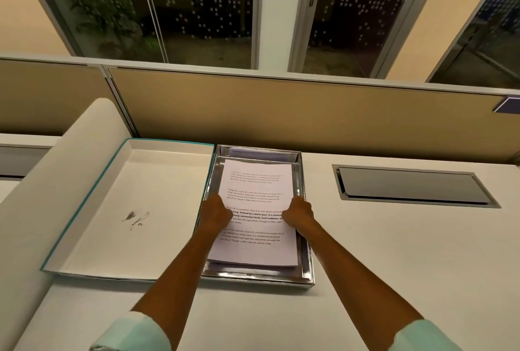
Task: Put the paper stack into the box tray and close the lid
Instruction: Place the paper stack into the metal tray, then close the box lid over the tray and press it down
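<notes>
Fingers of the left hand (215, 211) and right hand (299, 211) curl closed on the side edges of the printed paper stack (254, 218), lowering it into the shiny silver box tray (308, 263) at frame centre. Next, judging by this, they must let go and swing over the teal-edged cardboard lid (126, 210), lying open on the desk (394, 266) at left.

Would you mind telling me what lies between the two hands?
In the head view, the paper stack lies between the left hand and right hand, inside the tray.

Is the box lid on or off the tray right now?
Off. The lid lies inside-up on the desk, left of the silver tray, which is uncovered while both hands set the paper stack into it.
</notes>
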Motion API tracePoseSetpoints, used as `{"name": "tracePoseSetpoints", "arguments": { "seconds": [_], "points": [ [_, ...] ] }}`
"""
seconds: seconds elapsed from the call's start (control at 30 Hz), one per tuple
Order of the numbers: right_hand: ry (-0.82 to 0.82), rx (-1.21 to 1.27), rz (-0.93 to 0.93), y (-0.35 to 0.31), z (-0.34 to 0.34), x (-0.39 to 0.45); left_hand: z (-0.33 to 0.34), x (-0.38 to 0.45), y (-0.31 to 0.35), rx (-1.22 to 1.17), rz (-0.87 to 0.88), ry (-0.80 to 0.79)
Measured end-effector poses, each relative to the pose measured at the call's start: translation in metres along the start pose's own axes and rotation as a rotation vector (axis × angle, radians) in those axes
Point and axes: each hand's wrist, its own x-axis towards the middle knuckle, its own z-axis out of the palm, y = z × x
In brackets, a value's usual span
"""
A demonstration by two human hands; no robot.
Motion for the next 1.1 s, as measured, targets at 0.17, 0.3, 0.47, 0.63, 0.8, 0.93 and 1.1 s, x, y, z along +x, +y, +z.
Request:
{"name": "tracePoseSetpoints", "arguments": {
  "seconds": [0.17,0.3,0.47,0.63,0.8,0.93,1.1],
  "points": [
    [0.000,0.103,-0.022,0.004,0.011,-0.015,0.005,-0.014,-0.006,-0.099,0.055,0.003],
    [0.018,0.303,-0.031,0.008,0.023,-0.028,0.007,-0.027,-0.010,-0.179,0.077,-0.014],
    [-0.018,0.352,-0.054,0.014,0.021,-0.037,-0.004,-0.034,-0.012,-0.198,0.105,-0.082],
    [0.160,0.385,-0.159,0.018,0.006,-0.046,-0.020,-0.043,-0.017,-0.205,0.144,0.007],
    [0.348,0.571,-0.148,0.046,-0.012,-0.062,-0.039,-0.068,-0.053,-0.455,0.169,0.360],
    [0.391,0.624,-0.078,0.078,-0.012,-0.076,-0.054,-0.089,-0.094,-0.471,0.035,0.650],
    [0.329,0.636,-0.028,0.101,0.002,-0.090,-0.063,-0.117,-0.135,-0.453,-0.201,0.810]
  ]
}}
